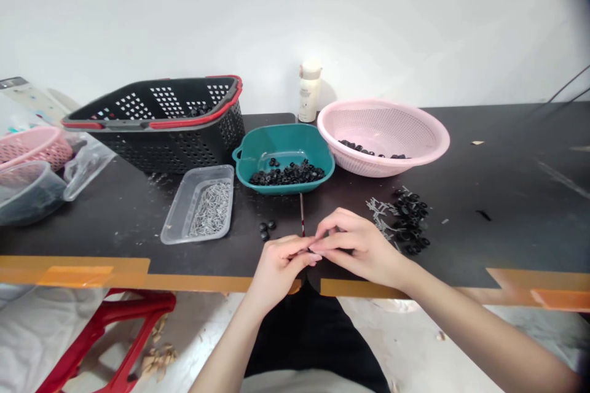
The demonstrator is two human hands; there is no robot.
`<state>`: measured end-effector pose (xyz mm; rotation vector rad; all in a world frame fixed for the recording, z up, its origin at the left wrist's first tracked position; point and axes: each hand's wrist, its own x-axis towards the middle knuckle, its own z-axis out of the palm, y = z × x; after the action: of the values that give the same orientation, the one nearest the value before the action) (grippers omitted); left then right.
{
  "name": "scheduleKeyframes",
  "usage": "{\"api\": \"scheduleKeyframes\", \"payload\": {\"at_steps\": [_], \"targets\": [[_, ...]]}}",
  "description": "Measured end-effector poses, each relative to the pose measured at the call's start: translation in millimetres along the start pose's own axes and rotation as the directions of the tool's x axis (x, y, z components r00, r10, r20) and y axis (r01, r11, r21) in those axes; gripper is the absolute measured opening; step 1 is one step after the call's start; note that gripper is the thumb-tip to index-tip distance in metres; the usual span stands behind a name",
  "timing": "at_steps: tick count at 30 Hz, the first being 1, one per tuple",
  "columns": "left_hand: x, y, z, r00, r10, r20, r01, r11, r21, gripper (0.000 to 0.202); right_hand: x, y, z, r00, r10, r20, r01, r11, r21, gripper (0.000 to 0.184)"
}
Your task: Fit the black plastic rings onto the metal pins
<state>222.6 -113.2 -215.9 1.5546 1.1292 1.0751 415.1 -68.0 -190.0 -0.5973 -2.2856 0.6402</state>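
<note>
My left hand (279, 264) and my right hand (357, 245) meet at the table's front edge, fingertips pinched together on something too small to make out. A thin dark rod (302, 215) lies on the table just beyond the fingers. A few small black rings (266, 229) lie loose to the left of my left hand. A pile of black rings and grey sprue pieces (405, 221) sits right of my right hand. A clear tray of small metal pins (200, 204) is to the left.
A teal bowl (258, 141) of black rings stands behind the hands, a pink colander (382, 120) to its right, a black basket with red rim (161, 116) to its left. A white bottle (308, 91) stands at the wall. Clear containers (27, 190) sit far left; a red stool (120, 325) stands below.
</note>
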Motion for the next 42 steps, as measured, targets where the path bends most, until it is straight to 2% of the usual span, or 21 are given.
{"api": "scheduleKeyframes", "payload": {"at_steps": [3,7,9,11,13,15,18,22,25,28,31,34,38,42], "targets": [[1,-1,-0.2,1.0,-0.011,0.017,0.011,1.0,-0.009,0.021,0,1,0,0.997,0.079,0.02,-0.08,0.996,0.05,0.014],[1,-5,0.9,0.998,-0.051,0.031,0.052,0.998,-0.044,0.024,1,1,-6,0.985,0.155,0.071,-0.166,0.963,0.213,0.015],[0,-6,1.4,0.997,-0.062,0.04,0.065,0.995,-0.075,0.025,2,1,-14,0.978,0.185,0.096,-0.204,0.946,0.252,0.024],[0,-7,1.3,0.999,-0.032,0.04,0.035,0.997,-0.063,0.025,0,2,-25,0.967,0.244,0.075,-0.254,0.947,0.197,0.034],[0,-8,0.6,0.999,0.023,0.026,-0.023,0.999,-0.022,0.027,-3,3,-34,0.947,0.316,0.061,-0.319,0.945,0.064,0.033],[0,-9,-0.3,0.998,0.069,-0.003,-0.069,0.997,0.018,0.031,-9,5,-38,0.919,0.376,0.121,-0.368,0.926,-0.084,0.03],[0,-14,-0.8,0.995,0.097,-0.031,-0.096,0.995,0.039,0.037,-18,9,-32,0.877,0.409,0.251,-0.366,0.909,-0.199,0.029],[0,-18,0.1,0.992,0.113,-0.053,-0.114,0.993,-0.01,0.042,-24,17,-16,0.893,0.352,0.281,-0.31,0.933,-0.183,0.02],[-1,-19,1.6,0.996,0.082,-0.044,-0.084,0.995,-0.061,0.045,-19,17,-11,0.909,0.341,0.242,-0.316,0.939,-0.135,0.015],[-2,-17,3.4,0.997,0.024,-0.067,-0.033,0.991,-0.132,0.052,-9,10,-13,0.906,0.383,0.181,-0.384,0.923,-0.027,0.017],[-2,-13,4.1,0.995,-0.009,-0.102,-0.009,0.984,-0.176,0.033,0,2,-18,0.908,0.382,0.172,-0.404,0.907,0.118,0.019],[-1,-8,3.3,0.991,-0.007,-0.135,-0.018,0.984,-0.179,0.012,7,-1,-20,0.934,0.31,0.175,-0.347,0.904,0.25,0.021],[-1,-6,3.4,0.985,0.011,-0.175,-0.049,0.974,-0.219,0.013,6,3,-17,0.954,0.246,0.174,-0.293,0.892,0.344,0.025],[-1,-8,4.3,0.984,-0.026,-0.177,-0.017,0.972,-0.236,0.015,1,6,-12,0.932,0.33,0.148,-0.361,0.823,0.438,0.038]]}}
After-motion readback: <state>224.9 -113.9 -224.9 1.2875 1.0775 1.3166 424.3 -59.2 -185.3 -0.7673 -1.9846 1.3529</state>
